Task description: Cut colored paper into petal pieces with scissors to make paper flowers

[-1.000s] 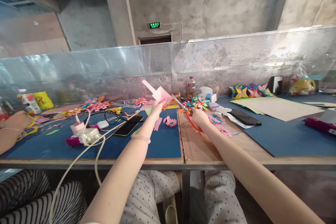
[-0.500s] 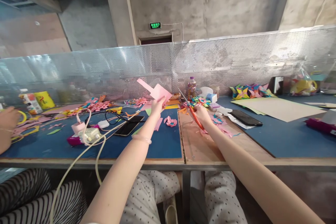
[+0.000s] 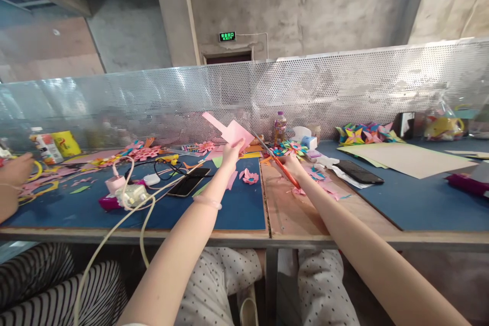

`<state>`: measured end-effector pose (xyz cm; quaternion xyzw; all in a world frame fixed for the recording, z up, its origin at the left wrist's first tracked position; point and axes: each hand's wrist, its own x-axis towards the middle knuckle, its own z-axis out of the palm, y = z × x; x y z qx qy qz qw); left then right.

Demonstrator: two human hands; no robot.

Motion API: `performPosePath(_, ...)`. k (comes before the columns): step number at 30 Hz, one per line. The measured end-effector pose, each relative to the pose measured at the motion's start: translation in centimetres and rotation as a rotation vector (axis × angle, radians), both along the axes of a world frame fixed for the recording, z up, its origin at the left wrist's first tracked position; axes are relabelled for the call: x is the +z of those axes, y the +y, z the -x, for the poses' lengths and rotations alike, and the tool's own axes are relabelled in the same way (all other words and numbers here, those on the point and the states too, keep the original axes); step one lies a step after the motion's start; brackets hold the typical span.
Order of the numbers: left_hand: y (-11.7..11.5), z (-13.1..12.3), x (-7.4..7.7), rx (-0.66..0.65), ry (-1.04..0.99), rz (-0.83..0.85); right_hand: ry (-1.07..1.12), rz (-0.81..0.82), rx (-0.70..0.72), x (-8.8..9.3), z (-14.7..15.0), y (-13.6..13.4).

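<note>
Pinched in my left hand (image 3: 231, 157) is a piece of pink paper (image 3: 236, 134), raised above the table, with a narrow strip sticking out to its upper left. My right hand (image 3: 291, 166) grips orange-handled scissors (image 3: 284, 169), whose blades point up and left. The blade tips lie close to the right edge of the pink paper; whether they touch it I cannot tell. Below my hands lies a pink paper flower (image 3: 249, 177) on the blue mat. Colourful paper flowers (image 3: 292, 149) sit just behind my right hand.
A phone (image 3: 189, 182) and cables with a charger (image 3: 132, 195) lie left. To the right are a black phone (image 3: 359, 171) and large paper sheets (image 3: 407, 158). A bottle (image 3: 280, 127) stands before the perforated metal screen (image 3: 324, 91). At far left is another person's hand (image 3: 19, 169).
The scissors' blades have swung left and come nearer to the pink paper. My left hand has shifted slightly right with the paper. The other person's hand has moved a little.
</note>
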<state>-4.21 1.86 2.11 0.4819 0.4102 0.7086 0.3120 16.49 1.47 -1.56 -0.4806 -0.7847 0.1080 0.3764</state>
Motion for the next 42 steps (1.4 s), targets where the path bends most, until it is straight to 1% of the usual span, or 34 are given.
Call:
performPosePath(5, -0.47, -0.54, 0.19, -0.019, 0.055, -0.047, 0.001, -0.021, 0.012, -0.18, 0.02, 0.08)
performPosePath(9, -0.73, -0.80, 0.35, -0.022, 0.069, -0.042, 0.000, -0.020, 0.012, -0.25, -0.05, 0.14)
performPosePath(14, -0.76, -0.95, 0.28, -0.079, 0.104, -0.022, 0.004, -0.019, 0.013, -0.04, -0.03, -0.14)
performPosePath(22, -0.04, -0.32, -0.12, -0.070, 0.148, 0.007, 0.017, 0.001, 0.035, -0.09, -0.01, -0.05)
performPosePath(26, 0.17, -0.11, -0.26, -0.074, 0.181, -0.014, 0.015, 0.005, 0.038, -0.12, -0.03, 0.06)
performPosePath(42, -0.24, -0.25, 0.06, -0.080, 0.200, -0.017, 0.018, 0.014, 0.039, 0.07, 0.01, -0.16)
